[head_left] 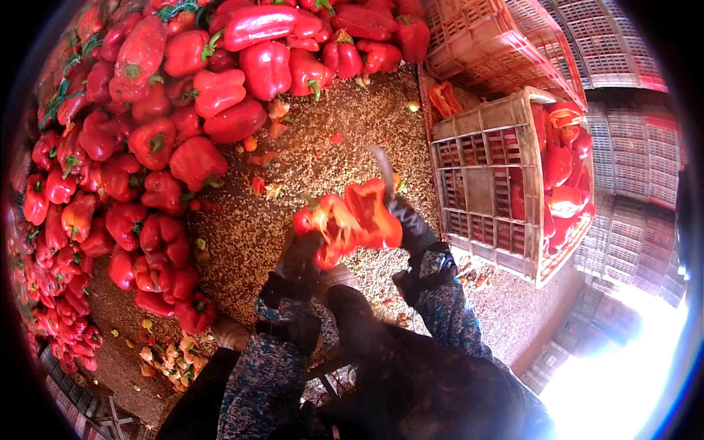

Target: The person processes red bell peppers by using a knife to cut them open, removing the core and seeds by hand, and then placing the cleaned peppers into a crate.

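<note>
A split red bell pepper [345, 224] is spread between my hands, its pale orange ribs and hollow inside facing up. My left hand [299, 257], in a dark glove, is closed on the pepper's left part, near the green stem. On its other side my right hand [412, 229], gloved too, grips the right part. From that hand a thin, curved grey knife blade [381, 165] points up and away, smeared by motion; its handle is hidden in the fingers. Both hands are above the seed-strewn floor [315, 154], in front of my knees.
Whole red peppers [198, 161] lie heaped along the left and far side. At right, a tilted plastic crate [484, 187] holds cut peppers [563, 172]; another crate [499, 44] stands behind it. Stacked crates [631, 154] line the right edge. Cores and scraps [174, 363] are piled lower left.
</note>
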Motion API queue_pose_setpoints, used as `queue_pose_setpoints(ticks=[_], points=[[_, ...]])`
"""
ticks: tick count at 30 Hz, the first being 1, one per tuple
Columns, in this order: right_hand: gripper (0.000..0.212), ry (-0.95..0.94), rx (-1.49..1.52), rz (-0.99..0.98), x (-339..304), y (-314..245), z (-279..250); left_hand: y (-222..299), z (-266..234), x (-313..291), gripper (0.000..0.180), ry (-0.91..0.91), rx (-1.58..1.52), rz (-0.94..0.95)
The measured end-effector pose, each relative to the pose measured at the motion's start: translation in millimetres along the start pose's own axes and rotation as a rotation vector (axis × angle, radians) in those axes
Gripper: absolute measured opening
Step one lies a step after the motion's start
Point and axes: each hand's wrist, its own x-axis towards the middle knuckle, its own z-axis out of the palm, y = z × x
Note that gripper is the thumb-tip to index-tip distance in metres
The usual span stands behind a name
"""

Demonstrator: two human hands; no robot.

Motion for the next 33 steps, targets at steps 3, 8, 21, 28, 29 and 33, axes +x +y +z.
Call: queue_pose_setpoints(ticks=[3, 8, 21, 28, 29, 33], points=[[0.056, 0.049, -0.539, -0.316, -2.9, -37.4, 12.9, 7.3, 10.1, -0.1, 0.068, 0.262, 0.173, 0.268], [0.028, -0.224, 0.509, 0.160, -19.4, -53.8, 75.4, 15.6, 59.2, 8.5, 0.075, 0.315, 0.811, 0.623], [0.010, -0.025, -0.745, -0.226, -30.3, -31.5, 107.7, 11.6, 59.0, 6.1, 0.053, 0.279, 1.527, 1.040], [0.008, -0.034, -0.519, -0.215, -41.5, -32.5, 111.6, 24.5, 65.2, -12.2, 0.063, 0.112, 1.295, 0.691], [0.009, -0.017, -0.330, -0.076, -46.0, -34.1, 107.1, 25.4, 67.1, -15.6, 0.064, 0.121, 1.176, 0.521], [0.020, -0.126, -0.109, -0.079, -43.1, -28.3, 96.5, 20.0, 53.5, -20.3, 0.066, 0.176, 0.739, 0.329]])
